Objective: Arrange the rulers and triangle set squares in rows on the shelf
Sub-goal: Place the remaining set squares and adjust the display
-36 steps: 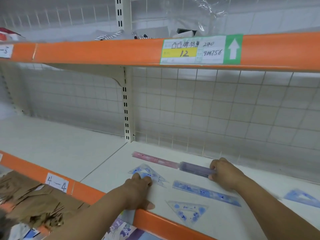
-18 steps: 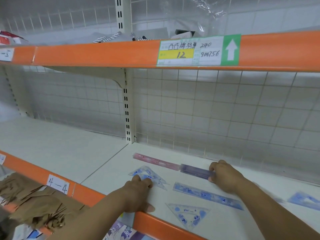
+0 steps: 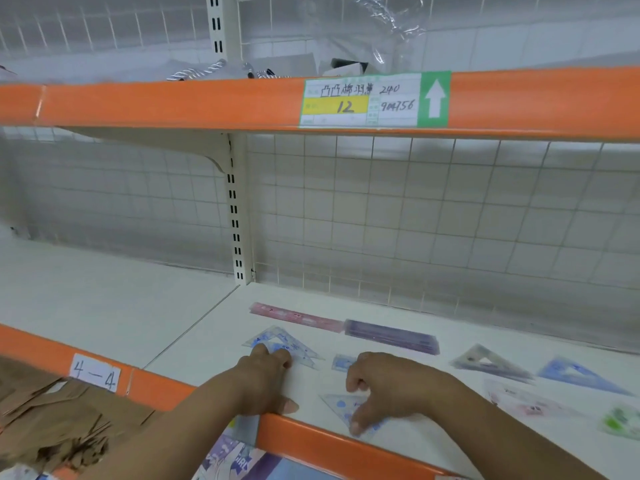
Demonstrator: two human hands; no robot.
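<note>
Lower centre of frame: the right hand [image 3: 391,386] arches over a clear, blue-printed plastic triangle set square [image 3: 341,405] that lies flat beside the white shelf's orange front lip [image 3: 311,441]. Curled fingers sit at its far edge and the thumb at its near corner, pinching across it. Lifted or not: cannot tell.

The left hand [image 3: 266,375] has straight fingers pressing on the overlapped blue triangle set squares [image 3: 287,342], left of centre.

A pink plastic ruler [image 3: 294,315] and a purple plastic ruler [image 3: 391,336] lie end to end behind.

Judgement: the piece is light, thin, stiff and slick on the smooth shelf. Take it by opposite edges, or tip one corner up first.
</note>
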